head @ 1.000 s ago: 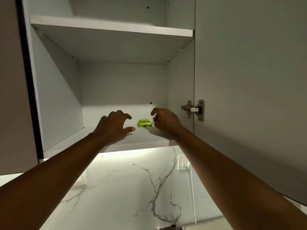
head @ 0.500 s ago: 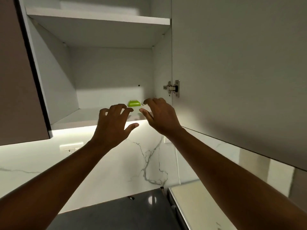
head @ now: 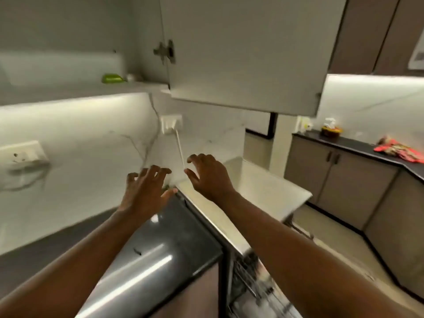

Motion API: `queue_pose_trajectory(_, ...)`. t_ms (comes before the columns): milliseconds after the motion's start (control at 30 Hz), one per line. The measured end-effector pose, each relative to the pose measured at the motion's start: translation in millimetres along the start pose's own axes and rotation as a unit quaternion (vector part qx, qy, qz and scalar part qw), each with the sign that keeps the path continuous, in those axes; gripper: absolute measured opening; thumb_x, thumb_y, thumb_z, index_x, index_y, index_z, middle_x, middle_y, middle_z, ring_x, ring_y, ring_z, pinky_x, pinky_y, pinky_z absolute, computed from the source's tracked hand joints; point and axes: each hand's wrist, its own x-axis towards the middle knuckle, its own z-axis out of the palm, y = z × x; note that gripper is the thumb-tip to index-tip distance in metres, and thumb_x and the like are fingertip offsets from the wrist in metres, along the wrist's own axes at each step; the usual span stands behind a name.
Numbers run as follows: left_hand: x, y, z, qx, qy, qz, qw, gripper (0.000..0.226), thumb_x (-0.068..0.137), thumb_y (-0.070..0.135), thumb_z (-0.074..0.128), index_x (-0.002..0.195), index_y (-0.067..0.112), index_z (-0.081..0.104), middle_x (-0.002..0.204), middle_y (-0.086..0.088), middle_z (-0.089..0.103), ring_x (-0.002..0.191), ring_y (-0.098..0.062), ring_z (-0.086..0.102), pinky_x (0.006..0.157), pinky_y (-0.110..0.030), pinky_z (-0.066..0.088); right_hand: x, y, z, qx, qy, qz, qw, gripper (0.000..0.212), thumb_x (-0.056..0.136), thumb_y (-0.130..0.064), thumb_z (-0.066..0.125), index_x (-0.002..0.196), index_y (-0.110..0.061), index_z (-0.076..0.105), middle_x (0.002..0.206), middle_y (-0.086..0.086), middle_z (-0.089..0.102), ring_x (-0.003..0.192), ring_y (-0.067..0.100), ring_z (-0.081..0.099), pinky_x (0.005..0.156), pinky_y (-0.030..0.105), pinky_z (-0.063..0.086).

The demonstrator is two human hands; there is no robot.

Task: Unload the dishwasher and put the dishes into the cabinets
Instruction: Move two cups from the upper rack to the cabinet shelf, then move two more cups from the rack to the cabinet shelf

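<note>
A small green dish (head: 111,78) rests on the bottom shelf (head: 68,92) of the open wall cabinet at upper left, with a small pale item beside it. My left hand (head: 144,189) and my right hand (head: 207,176) hang empty in mid-air well below that shelf, fingers spread, above the dark counter (head: 156,246) and the white dishwasher top (head: 257,191). The dishwasher's wire rack (head: 250,285) shows at the bottom, blurred; I cannot tell what it holds.
The open cabinet door (head: 243,51) hangs just above and right of my hands. Wall sockets (head: 171,123) and a cable run down the marble backsplash. Far right, a black counter (head: 358,143) over grey cupboards carries an orange cloth (head: 399,150) and small items.
Both hands have let go near the green dish and dropped away from the shelf. The view has swung down and right, showing the counter and the dishwasher.
</note>
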Motion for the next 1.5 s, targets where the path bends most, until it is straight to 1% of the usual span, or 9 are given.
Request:
queue_pose_trajectory(133,-54,57,33,-0.028,-0.102,0.023,0.994,0.061,0.087,0.060,0.055,0.140,0.030,0.045,0.140,0.001,0.051,0.128,-0.023,0.050,0.099,-0.045,0.038,-102,22,5,-0.007,-0.106,0.084,0.991,0.034,0.094,-0.038,0.056,0.122,-0.018,0.058,0.112,0.005,0.065,0.103,0.026,0.060,0.083,0.040,0.052)
queue_pose_trajectory(300,-106,132,56,-0.053,-0.175,0.044,0.982,0.063,0.088,0.061,0.052,0.142,0.031,0.042,0.137,0.002,0.049,0.128,-0.022,0.048,0.099,-0.043,0.038,-213,61,-16,-0.027,-0.180,0.163,0.970,0.035,0.095,-0.040,0.054,0.125,-0.021,0.053,0.117,0.005,0.062,0.109,0.027,0.058,0.084,0.038,0.050)
queue_pose_trajectory(633,-185,317,96,-0.090,-0.295,0.046,0.950,0.061,0.089,0.062,0.051,0.141,0.033,0.040,0.137,0.001,0.048,0.129,-0.022,0.047,0.101,-0.045,0.039,-425,167,-132,-0.060,-0.207,0.284,0.934,0.038,0.092,-0.041,0.057,0.125,-0.022,0.055,0.110,0.003,0.065,0.100,0.026,0.064,0.075,0.035,0.052)
queue_pose_trajectory(767,-199,381,106,-0.088,-0.323,0.037,0.942,0.064,0.091,0.061,0.050,0.144,0.028,0.037,0.140,-0.002,0.046,0.132,-0.025,0.044,0.103,-0.046,0.038,-492,204,-174,-0.082,-0.234,0.319,0.915,0.041,0.092,-0.045,0.058,0.129,-0.027,0.053,0.118,0.000,0.064,0.106,0.022,0.061,0.080,0.035,0.052)
queue_pose_trajectory(900,-207,408,115,-0.083,-0.334,0.026,0.939,0.065,0.091,0.060,0.049,0.145,0.028,0.036,0.140,-0.002,0.046,0.133,-0.025,0.043,0.104,-0.047,0.038,-520,228,-194,-0.075,-0.257,0.335,0.903,0.044,0.092,-0.048,0.057,0.131,-0.027,0.051,0.122,0.002,0.062,0.111,0.023,0.059,0.089,0.038,0.053)
queue_pose_trajectory(1000,-204,416,126,-0.081,-0.340,0.022,0.937,0.065,0.091,0.060,0.050,0.146,0.028,0.035,0.140,-0.002,0.046,0.132,-0.023,0.044,0.104,-0.047,0.038,-522,245,-193,-0.064,-0.257,0.338,0.903,0.045,0.091,-0.049,0.058,0.130,-0.027,0.051,0.122,0.001,0.063,0.112,0.022,0.059,0.089,0.038,0.052)
queue_pose_trajectory(1133,-183,418,146,-0.076,-0.356,0.014,0.931,0.063,0.091,0.058,0.052,0.145,0.029,0.035,0.139,-0.002,0.046,0.132,-0.024,0.044,0.104,-0.047,0.039,-511,262,-175,-0.044,-0.265,0.341,0.901,0.048,0.089,-0.052,0.060,0.131,-0.029,0.051,0.120,0.000,0.064,0.109,0.021,0.060,0.086,0.034,0.049)
queue_pose_trajectory(1333,-126,420,197,-0.064,-0.373,0.016,0.925,0.060,0.090,0.056,0.055,0.141,0.029,0.038,0.135,-0.004,0.048,0.128,-0.026,0.046,0.101,-0.048,0.041,-486,306,-141,-0.028,-0.284,0.341,0.896,0.052,0.086,-0.054,0.061,0.131,-0.029,0.050,0.119,0.002,0.065,0.107,0.023,0.061,0.083,0.037,0.052)
queue_pose_trajectory(1500,-103,418,253,-0.049,-0.433,0.018,0.900,0.063,0.090,0.055,0.057,0.143,0.028,0.035,0.138,-0.006,0.045,0.130,-0.029,0.046,0.102,-0.050,0.041,-485,349,-112,-0.004,-0.294,0.371,0.881,0.055,0.087,-0.055,0.060,0.134,-0.028,0.049,0.123,0.002,0.064,0.112,0.025,0.060,0.085,0.037,0.049)
